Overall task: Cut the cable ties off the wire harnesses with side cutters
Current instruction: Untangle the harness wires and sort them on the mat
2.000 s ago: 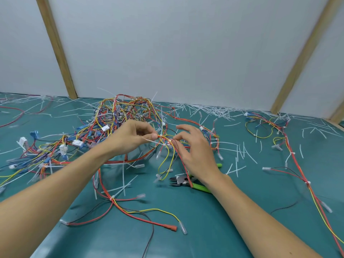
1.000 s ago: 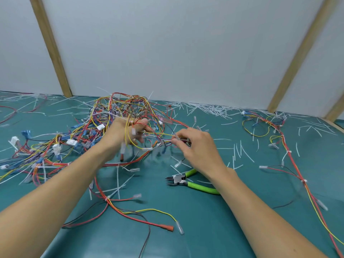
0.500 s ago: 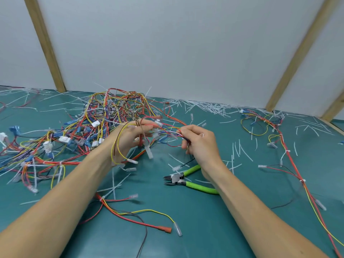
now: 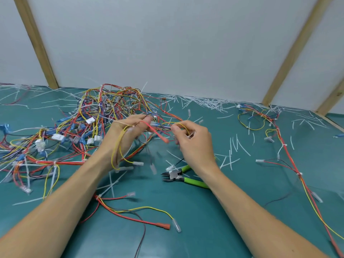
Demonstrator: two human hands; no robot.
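A tangled pile of wire harnesses (image 4: 89, 127) in red, yellow, blue and black lies at the left and centre of the green mat. My left hand (image 4: 124, 135) grips a bunch of wires lifted off the pile, with yellow loops hanging below the palm. My right hand (image 4: 193, 140) pinches the same bundle (image 4: 162, 126) just to the right, thumb and fingers curled round yellow and red strands. The side cutters (image 4: 178, 176) with green handles lie on the mat below my right wrist, jaws pointing left. Neither hand touches them.
Cut white cable-tie pieces (image 4: 234, 146) litter the mat (image 4: 186, 220). A separated harness (image 4: 286, 153) runs down the right side. A loose red and yellow lead (image 4: 141, 215) lies in front. A white wall with wooden battens (image 4: 37, 43) stands behind.
Both hands have drawn a wire bundle out of the pile and lifted it. The left hand turned so yellow loops hang from it; a red terminal now dangles between the hands. The cutters stayed put.
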